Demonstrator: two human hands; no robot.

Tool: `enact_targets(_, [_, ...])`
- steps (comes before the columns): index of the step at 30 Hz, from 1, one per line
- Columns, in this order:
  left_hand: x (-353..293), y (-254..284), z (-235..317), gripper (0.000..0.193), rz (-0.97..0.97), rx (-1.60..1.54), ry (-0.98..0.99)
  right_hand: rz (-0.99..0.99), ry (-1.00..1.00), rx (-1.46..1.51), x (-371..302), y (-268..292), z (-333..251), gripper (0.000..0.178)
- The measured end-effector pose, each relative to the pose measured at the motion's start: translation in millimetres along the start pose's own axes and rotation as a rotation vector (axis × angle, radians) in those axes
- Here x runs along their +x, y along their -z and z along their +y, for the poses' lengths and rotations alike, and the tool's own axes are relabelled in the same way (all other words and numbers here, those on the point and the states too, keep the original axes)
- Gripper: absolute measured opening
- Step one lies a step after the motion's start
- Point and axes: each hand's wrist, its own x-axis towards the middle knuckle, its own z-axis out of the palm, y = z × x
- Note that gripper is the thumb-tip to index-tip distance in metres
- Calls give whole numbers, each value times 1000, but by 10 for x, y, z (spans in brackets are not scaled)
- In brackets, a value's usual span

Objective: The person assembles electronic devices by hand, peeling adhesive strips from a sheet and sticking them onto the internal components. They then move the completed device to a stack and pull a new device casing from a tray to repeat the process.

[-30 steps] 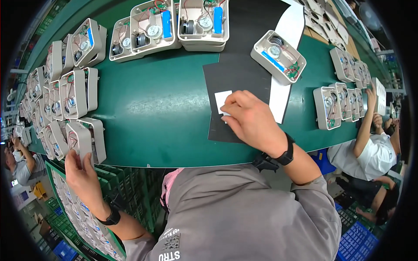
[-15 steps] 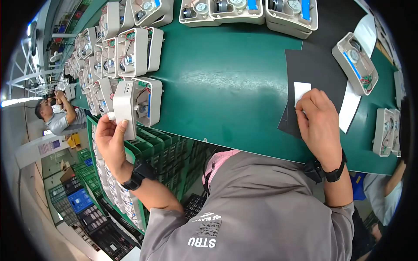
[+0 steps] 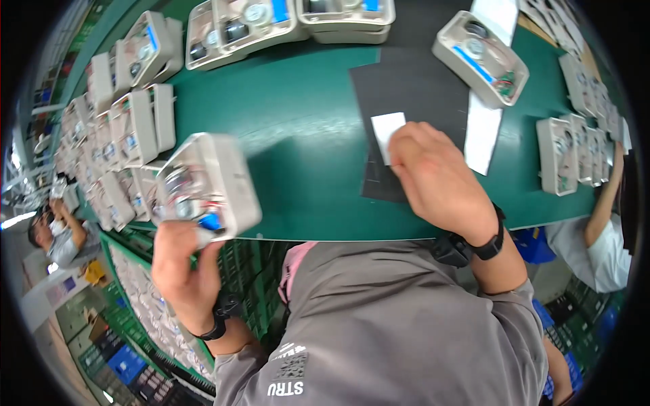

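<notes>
My left hand (image 3: 181,264) grips a white plastic casing (image 3: 206,186) by its lower edge and holds it over the near edge of the green table (image 3: 298,155). The casing's open side faces me, with small parts and a blue piece inside; it is blurred. My right hand (image 3: 433,176) rests with bent fingers on a black mat (image 3: 413,88), its fingertips on a small white paper slip (image 3: 387,132). Whether the slip is pinched or only touched is hidden by the fingers.
Rows of similar white casings (image 3: 128,128) stand along the table's left side, more at the top (image 3: 244,27) and right (image 3: 575,142). One casing (image 3: 479,57) lies on the mat beside a white paper strip (image 3: 482,132). Other people sit at left (image 3: 57,233) and right (image 3: 596,230).
My left hand has carried the casing from the left row rightward and turned its open side toward me. My right hand has stayed on the white slip.
</notes>
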Motion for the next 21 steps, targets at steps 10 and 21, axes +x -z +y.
enact_targets(10, [361,-807,131,19,-333,1,-509,-218,-282,624,11,356,238,7])
enact_targets(21, [577,-951,286,72,-49,-196,-363,-142,-376,781,4,264,285,10])
